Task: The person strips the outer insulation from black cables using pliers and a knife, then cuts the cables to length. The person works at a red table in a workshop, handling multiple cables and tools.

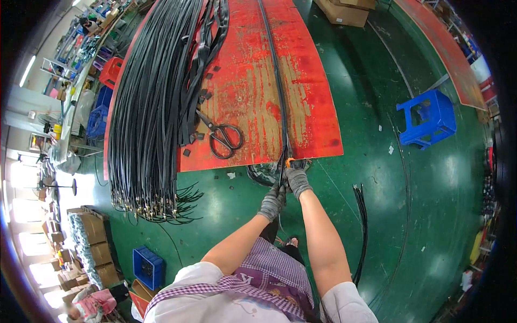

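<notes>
Black cable strand (280, 102) stretched lengthwise over right part of red surface (320, 118), near stretch held just past near edge; far end out of view. Strand grasped by left hand (273, 202); right hand (297, 180) curled in beside small orange piece (290, 161), exact grip hidden. Laying-out apparently done, near-edge work seemingly unfinished. At left, thick cable bundle (153, 97) already gathered; remaining count cannot be told. Scissors (225, 139) left unheld between, near black scraps (204, 96).

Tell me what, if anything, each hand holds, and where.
The left hand holds the black cable bundle just off the near edge of the red table. The right hand is beside it, by a small orange item; its hold cannot be told.
</notes>
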A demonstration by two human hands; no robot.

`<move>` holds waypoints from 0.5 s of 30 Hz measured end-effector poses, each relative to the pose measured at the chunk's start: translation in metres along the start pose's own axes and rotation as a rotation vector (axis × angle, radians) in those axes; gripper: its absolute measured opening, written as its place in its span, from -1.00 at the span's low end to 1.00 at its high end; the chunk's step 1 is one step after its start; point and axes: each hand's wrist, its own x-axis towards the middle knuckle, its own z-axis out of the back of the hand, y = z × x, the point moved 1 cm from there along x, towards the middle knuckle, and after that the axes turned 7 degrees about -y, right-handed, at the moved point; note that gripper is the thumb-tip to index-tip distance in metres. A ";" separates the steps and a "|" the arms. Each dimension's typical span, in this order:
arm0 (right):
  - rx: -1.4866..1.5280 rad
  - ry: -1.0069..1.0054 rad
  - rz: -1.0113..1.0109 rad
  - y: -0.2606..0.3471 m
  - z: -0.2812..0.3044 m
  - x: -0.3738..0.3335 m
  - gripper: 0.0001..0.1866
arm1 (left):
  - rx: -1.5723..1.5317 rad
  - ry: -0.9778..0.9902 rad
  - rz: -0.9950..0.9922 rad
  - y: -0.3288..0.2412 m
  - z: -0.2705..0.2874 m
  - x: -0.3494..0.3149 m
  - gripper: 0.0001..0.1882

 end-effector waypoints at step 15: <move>-0.860 0.018 0.514 0.086 0.023 -0.052 -0.78 | 0.511 0.029 -0.354 0.007 0.055 0.043 -0.68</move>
